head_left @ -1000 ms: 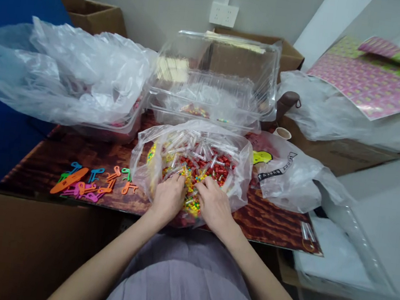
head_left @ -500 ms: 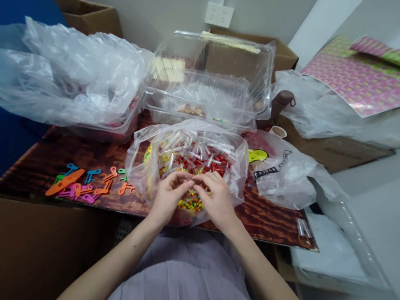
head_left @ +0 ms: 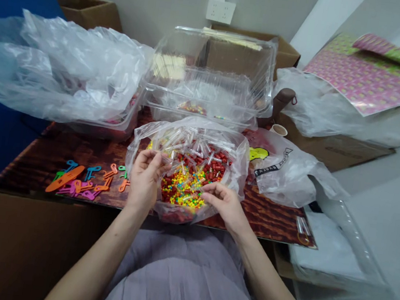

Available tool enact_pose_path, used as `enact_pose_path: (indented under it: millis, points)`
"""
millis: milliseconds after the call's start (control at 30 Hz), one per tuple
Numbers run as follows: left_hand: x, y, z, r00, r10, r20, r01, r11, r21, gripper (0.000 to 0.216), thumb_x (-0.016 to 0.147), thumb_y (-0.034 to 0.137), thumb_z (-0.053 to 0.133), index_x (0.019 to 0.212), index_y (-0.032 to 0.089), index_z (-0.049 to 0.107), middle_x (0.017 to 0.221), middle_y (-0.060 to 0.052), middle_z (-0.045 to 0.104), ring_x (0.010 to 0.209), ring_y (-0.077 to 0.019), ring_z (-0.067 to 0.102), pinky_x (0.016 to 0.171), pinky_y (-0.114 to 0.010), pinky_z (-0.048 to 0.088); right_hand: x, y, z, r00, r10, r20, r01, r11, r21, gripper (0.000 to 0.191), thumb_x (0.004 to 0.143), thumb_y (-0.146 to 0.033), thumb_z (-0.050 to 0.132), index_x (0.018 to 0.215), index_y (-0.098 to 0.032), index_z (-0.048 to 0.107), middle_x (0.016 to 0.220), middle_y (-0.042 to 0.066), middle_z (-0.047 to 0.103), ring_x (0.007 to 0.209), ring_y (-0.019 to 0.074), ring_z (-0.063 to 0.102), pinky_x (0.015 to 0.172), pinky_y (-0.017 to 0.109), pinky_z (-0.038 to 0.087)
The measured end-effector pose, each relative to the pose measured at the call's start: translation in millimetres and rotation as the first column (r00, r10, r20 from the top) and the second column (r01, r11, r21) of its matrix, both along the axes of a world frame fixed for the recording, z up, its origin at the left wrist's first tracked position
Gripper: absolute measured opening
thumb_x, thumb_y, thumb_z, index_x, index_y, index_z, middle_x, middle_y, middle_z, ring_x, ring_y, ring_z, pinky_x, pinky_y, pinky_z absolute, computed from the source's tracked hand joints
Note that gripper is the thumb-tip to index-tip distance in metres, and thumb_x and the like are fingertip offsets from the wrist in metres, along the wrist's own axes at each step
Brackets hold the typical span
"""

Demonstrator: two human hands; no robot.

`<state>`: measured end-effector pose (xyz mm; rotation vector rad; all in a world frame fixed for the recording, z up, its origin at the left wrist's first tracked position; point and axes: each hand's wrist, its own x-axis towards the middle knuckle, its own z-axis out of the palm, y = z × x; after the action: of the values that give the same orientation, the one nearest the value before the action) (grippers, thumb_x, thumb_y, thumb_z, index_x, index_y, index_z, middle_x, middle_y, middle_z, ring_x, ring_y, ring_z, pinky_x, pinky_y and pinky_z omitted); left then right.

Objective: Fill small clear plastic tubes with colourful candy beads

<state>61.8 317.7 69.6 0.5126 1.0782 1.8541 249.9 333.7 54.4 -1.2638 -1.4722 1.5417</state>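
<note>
A clear plastic bag (head_left: pixel 139 137) lies rolled open on the table, holding small multicoloured beads (head_left: pixel 183 187), red caps (head_left: pixel 218 164) and clear plastic tubes (head_left: pixel 200 146). My left hand (head_left: pixel 145 177) is over the bag's left side, thumb and fingers pinched on what looks like a clear tube; other tubes lie close behind its fingertips. Over the bag's right front, my right hand (head_left: pixel 223 202) has its thumb and forefinger drawn together just above the beads. Whatever is between those fingertips is too small to make out.
Left of the bag lie colourful plastic clips (head_left: pixel 88 187). A clear lidded box (head_left: pixel 206 97) stands behind, and a bag-covered tub (head_left: pixel 115 127) at back left. To the right are a printed plastic bag (head_left: pixel 288 175), a paper cup (head_left: pixel 278 130) and a few loose tubes (head_left: pixel 302 226).
My hands, together over the bag before, have separated. The left has moved left and up, the right slightly right and down, uncovering the beads between them.
</note>
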Motion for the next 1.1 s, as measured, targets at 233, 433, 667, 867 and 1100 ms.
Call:
enact_pose_path:
  millis: [233,433,667,867,1100]
  points:
    - [17,-8,-5.5,0.947,-0.247,0.204,0.273,0.955,-0.111,0.033,0.065,0.028,0.077,0.087,0.017,0.055,0.081,0.000,0.066,0.068,-0.0098,0.062,0.064,-0.022,0.054,-12,-3,16.6,0.924,-0.042,-0.379,-0.053,0.970,-0.238,0.029,0.072,-0.040,0.070,0.090,-0.020,0.061,0.076,-0.002,0.060,0.059,0.0089,0.054,0.053,0.021,0.041]
    - [20,-15,-12.6,0.921,-0.308,0.240,0.350,0.923,-0.159,0.047,0.062,0.025,0.079,0.103,0.017,0.058,0.080,-0.001,0.067,0.065,-0.0097,0.063,0.063,-0.022,0.054,-20,-6,12.1,0.932,-0.096,-0.348,-0.011,0.956,-0.292,0.032,0.074,-0.044,0.069,0.092,-0.018,0.065,0.067,-0.003,0.055,0.047,0.0035,0.041,0.040,0.015,0.025]
    - [27,-23,-16.2,0.904,-0.391,-0.173,0.347,0.907,-0.238,0.024,0.067,0.029,0.075,0.078,0.016,0.057,0.069,0.002,0.062,0.064,-0.0101,0.059,0.063,-0.021,0.048,-21,-10,13.7,0.900,-0.142,-0.412,0.001,0.946,-0.323,0.029,0.072,-0.035,0.070,0.095,-0.019,0.065,0.070,-0.002,0.055,0.052,0.0056,0.044,0.044,0.016,0.032]
    - [17,-30,-19.6,0.598,-0.570,-0.563,0.468,0.819,-0.332,0.015,0.082,0.028,0.060,0.092,0.019,0.067,0.085,-0.004,0.070,0.081,-0.0175,0.064,0.073,-0.027,0.049,-9,-3,13.1,0.966,-0.005,-0.258,-0.038,0.986,-0.162,0.029,0.074,-0.030,0.064,0.102,-0.023,0.068,0.081,0.000,0.060,0.061,0.0092,0.049,0.054,0.022,0.038]
    - [12,-26,-7.7,0.388,-0.345,-0.855,0.393,0.901,-0.186,0.017,0.088,0.020,0.051,0.098,0.018,0.065,0.100,-0.006,0.068,0.095,-0.0172,0.062,0.085,-0.030,0.046,-1,-1,8.1,0.995,0.060,0.086,-0.070,0.990,0.121,0.020,0.069,-0.024,0.067,0.087,-0.019,0.062,0.080,-0.001,0.059,0.073,0.0136,0.055,0.067,0.026,0.044]
